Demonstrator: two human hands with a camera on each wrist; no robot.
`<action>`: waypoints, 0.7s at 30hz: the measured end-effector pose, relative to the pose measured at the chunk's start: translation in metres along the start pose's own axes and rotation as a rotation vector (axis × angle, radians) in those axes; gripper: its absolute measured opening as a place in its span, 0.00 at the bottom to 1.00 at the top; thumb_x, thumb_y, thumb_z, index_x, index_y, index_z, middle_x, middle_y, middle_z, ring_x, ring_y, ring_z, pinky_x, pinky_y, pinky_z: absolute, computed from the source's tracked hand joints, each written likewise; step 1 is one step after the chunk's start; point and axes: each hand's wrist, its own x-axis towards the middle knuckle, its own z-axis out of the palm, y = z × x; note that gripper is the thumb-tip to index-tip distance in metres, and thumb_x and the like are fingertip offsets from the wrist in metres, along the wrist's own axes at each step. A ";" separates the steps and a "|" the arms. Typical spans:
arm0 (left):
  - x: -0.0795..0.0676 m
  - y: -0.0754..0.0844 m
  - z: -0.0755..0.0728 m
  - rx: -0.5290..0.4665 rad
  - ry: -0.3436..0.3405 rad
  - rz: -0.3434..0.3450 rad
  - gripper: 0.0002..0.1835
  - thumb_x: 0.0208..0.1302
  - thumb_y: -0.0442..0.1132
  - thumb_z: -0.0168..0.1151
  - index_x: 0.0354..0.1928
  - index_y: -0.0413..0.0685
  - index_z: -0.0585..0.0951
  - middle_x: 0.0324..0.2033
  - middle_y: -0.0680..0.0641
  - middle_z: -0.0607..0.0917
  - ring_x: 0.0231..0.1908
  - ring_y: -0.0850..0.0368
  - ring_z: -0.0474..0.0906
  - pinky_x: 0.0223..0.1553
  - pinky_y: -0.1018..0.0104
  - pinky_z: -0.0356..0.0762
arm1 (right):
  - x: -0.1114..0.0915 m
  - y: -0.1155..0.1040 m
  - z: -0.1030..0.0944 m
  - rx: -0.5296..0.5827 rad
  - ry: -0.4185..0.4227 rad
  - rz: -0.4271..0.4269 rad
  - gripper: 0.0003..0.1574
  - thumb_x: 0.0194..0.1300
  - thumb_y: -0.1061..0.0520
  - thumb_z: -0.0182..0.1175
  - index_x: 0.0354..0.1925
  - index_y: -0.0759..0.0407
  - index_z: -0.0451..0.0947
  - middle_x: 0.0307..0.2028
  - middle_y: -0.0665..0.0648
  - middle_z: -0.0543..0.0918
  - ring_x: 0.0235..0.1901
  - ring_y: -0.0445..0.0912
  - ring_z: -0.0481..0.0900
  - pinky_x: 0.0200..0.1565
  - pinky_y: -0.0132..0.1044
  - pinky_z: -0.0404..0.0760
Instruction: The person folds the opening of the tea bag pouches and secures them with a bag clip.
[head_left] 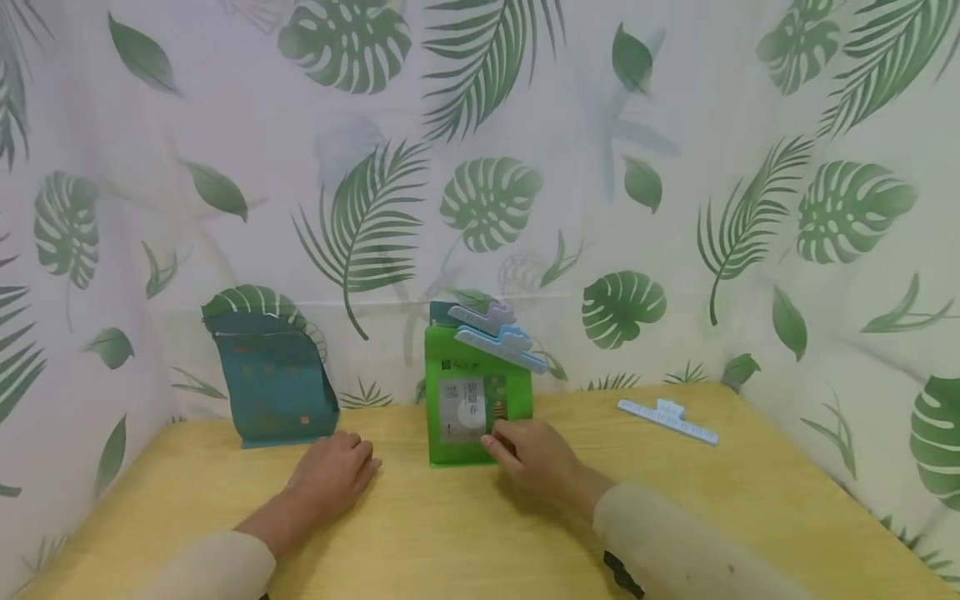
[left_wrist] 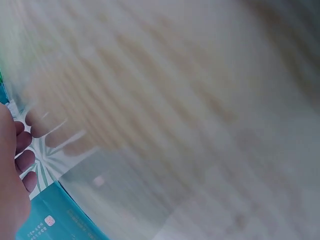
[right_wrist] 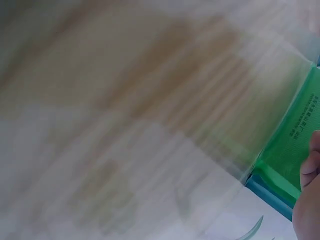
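In the head view a bright green tea pouch [head_left: 442, 417] stands upright at the middle of the table, a blue ruler-like sealing clip [head_left: 498, 346] slanting across its folded top. My right hand [head_left: 536, 454] is at its lower right edge, fingers curled against it and thumb over the front. The right wrist view shows these fingers [right_wrist: 310, 162] by the pouch's green side [right_wrist: 295, 135]. My left hand [head_left: 330, 475] rests on the table, loosely curled, just in front of a teal pouch [head_left: 277, 383] with a slanted top. Nothing shows in the left hand's fingers [left_wrist: 24, 160].
Behind the green pouch is another teal pouch [head_left: 440, 313], mostly hidden, with a purple clip [head_left: 483, 317] at its top. A loose pale blue clip [head_left: 667, 419] lies at the right on the yellow wooden table [head_left: 420, 542]. A leaf-patterned cloth [head_left: 570, 242] rises behind.
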 end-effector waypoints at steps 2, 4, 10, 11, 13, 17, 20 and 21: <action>0.000 0.001 0.004 0.013 -0.020 0.002 0.11 0.66 0.47 0.57 0.32 0.48 0.78 0.27 0.51 0.76 0.30 0.53 0.73 0.32 0.56 0.71 | -0.002 -0.001 0.003 -0.011 -0.016 0.032 0.19 0.70 0.49 0.52 0.22 0.48 0.67 0.15 0.41 0.65 0.16 0.33 0.60 0.19 0.27 0.62; 0.004 -0.002 0.006 0.033 -0.012 -0.018 0.11 0.67 0.47 0.57 0.33 0.48 0.78 0.29 0.50 0.77 0.33 0.52 0.74 0.34 0.54 0.71 | 0.002 -0.002 0.003 -0.028 -0.007 0.054 0.17 0.71 0.48 0.52 0.23 0.48 0.69 0.16 0.41 0.67 0.17 0.34 0.62 0.21 0.27 0.65; 0.003 -0.013 0.003 -0.069 -0.046 -0.148 0.11 0.68 0.47 0.54 0.34 0.48 0.78 0.29 0.50 0.78 0.35 0.50 0.76 0.40 0.52 0.74 | 0.011 -0.010 0.007 -0.101 -0.047 -0.062 0.12 0.70 0.50 0.53 0.29 0.50 0.72 0.21 0.43 0.72 0.20 0.36 0.66 0.25 0.28 0.68; 0.001 -0.014 0.003 -0.102 -0.053 -0.177 0.12 0.69 0.47 0.53 0.34 0.48 0.78 0.29 0.50 0.78 0.35 0.50 0.76 0.40 0.52 0.74 | 0.010 -0.012 0.008 -0.117 -0.057 -0.081 0.12 0.70 0.50 0.53 0.29 0.51 0.72 0.22 0.43 0.72 0.21 0.36 0.66 0.26 0.28 0.69; -0.004 -0.016 0.002 -0.155 -0.058 -0.230 0.12 0.69 0.47 0.52 0.33 0.47 0.78 0.29 0.50 0.78 0.35 0.49 0.76 0.41 0.52 0.74 | 0.010 -0.017 0.012 -0.127 -0.064 -0.114 0.11 0.70 0.50 0.52 0.30 0.51 0.73 0.24 0.44 0.72 0.23 0.36 0.67 0.27 0.28 0.70; -0.015 -0.021 -0.001 -0.201 -0.054 -0.286 0.12 0.70 0.46 0.52 0.34 0.46 0.78 0.28 0.49 0.78 0.35 0.48 0.77 0.41 0.51 0.74 | 0.012 -0.030 0.019 -0.093 -0.066 -0.128 0.11 0.70 0.48 0.52 0.36 0.51 0.76 0.30 0.45 0.75 0.29 0.37 0.70 0.34 0.30 0.74; -0.024 -0.027 -0.004 -0.247 -0.047 -0.335 0.12 0.70 0.45 0.52 0.32 0.46 0.77 0.27 0.49 0.78 0.32 0.49 0.76 0.37 0.52 0.74 | 0.016 -0.041 0.026 -0.058 -0.075 -0.129 0.12 0.71 0.48 0.51 0.39 0.52 0.77 0.34 0.46 0.76 0.32 0.38 0.71 0.37 0.31 0.75; -0.027 -0.029 -0.005 -0.263 -0.041 -0.351 0.12 0.70 0.44 0.52 0.32 0.45 0.77 0.27 0.48 0.78 0.32 0.49 0.76 0.37 0.51 0.74 | 0.017 -0.044 0.028 -0.054 -0.082 -0.132 0.12 0.71 0.48 0.50 0.39 0.52 0.77 0.34 0.46 0.76 0.32 0.38 0.71 0.37 0.30 0.75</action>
